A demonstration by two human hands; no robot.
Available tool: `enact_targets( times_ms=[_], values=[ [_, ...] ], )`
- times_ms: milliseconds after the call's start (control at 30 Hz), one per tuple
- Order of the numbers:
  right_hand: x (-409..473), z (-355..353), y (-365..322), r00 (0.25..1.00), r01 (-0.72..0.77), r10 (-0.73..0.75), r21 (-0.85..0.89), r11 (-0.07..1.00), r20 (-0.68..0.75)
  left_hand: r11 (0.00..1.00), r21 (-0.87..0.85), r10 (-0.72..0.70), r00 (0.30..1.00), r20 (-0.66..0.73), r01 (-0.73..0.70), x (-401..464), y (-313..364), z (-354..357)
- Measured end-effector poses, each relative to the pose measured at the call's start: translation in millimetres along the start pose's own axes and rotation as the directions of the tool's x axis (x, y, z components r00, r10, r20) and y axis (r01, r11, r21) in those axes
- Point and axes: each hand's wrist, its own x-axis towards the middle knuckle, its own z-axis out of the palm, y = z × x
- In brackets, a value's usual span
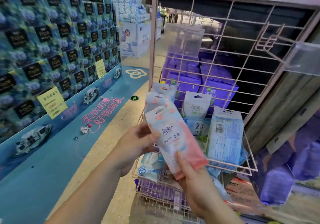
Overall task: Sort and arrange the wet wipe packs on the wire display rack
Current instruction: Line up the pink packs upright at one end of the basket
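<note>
Pink-and-pale-blue plastic wet wipe packs (174,137), small stack, held just in front of pink wire display rack (225,50). Left hand (138,144) grips stack's left edge; right hand (187,170) pinches lower end. White-blue pack (225,137) upright in rack basket.

A pink-and-blue wet wipe pack (174,137) tilts above the front left of the pink wire rack (225,54). In the basket (249,156), a blue-white pack (225,137) stands upright at the right edge, back label outward; a white pack (196,107) leans against the back grid.
</note>
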Motion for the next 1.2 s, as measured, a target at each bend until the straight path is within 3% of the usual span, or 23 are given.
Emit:
enact_targets(
  times_ms=[67,167,300,400,467,533,633,733,800,933,1000,1067,1200],
  values=[
    [5,5,-7,1.0,0.025,-0.021,-0.194,0.981,0.022,0.999,0.013,0.034,0.996,0.079,-0.035,-3,-2,3],
    [22,0,-29,0.99,0.101,-0.127,-0.335,0.937,-0.056,0.976,0.035,0.216,0.976,0.021,-0.216,6,17,-5],
    [48,1,-57,0.964,0.167,-0.243,-0.47,0.867,-0.105,0.893,0.326,0.33,0.944,-0.006,-0.31,41,43,-30],
    [67,14,-52,0.983,0.103,-0.169,-0.558,0.824,-0.068,0.66,0.718,0.27,0.962,0.049,-0.222,67,23,-42],
    [77,21,-46,0.991,0.064,-0.121,-0.595,0.801,-0.056,0.557,0.822,0.253,0.967,-0.031,-0.119,75,7,-44],
    [89,24,-40,0.991,0.045,-0.113,-0.605,0.795,-0.074,0.588,0.806,0.245,0.965,-0.095,-0.07,77,2,-42],
    [106,25,-38,0.991,0.001,-0.078,-0.589,0.808,-0.106,0.627,0.761,0.162,0.983,0.084,-0.168,80,4,-41],
    [112,31,-41,0.997,-0.031,-0.014,-0.609,0.792,-0.07,0.528,0.821,0.105,0.975,0.194,-0.22,88,5,-45],
    [111,36,-41,0.998,-0.018,-0.03,-0.701,0.713,-0.056,0.441,0.862,0.155,0.967,0.202,-0.25,93,2,-47],
    [109,38,-43,0.973,0.064,-0.214,-0.79,0.61,-0.086,0.562,0.778,0.345,0.934,0.089,-0.282,91,2,-37],
    [117,34,-40,0.965,0.082,-0.247,-0.796,0.6,-0.087,0.563,0.785,0.356,0.933,0.054,-0.26,91,0,-34],
    [125,31,-35,0.976,0.073,-0.208,-0.787,0.612,-0.071,0.538,0.807,0.33,0.942,0.063,-0.243,92,1,-34],
    [137,26,-25,0.99,0.076,-0.138,-0.67,0.739,-0.04,0.605,0.757,0.244,0.963,0.119,-0.247,101,4,-38]
  ],
)
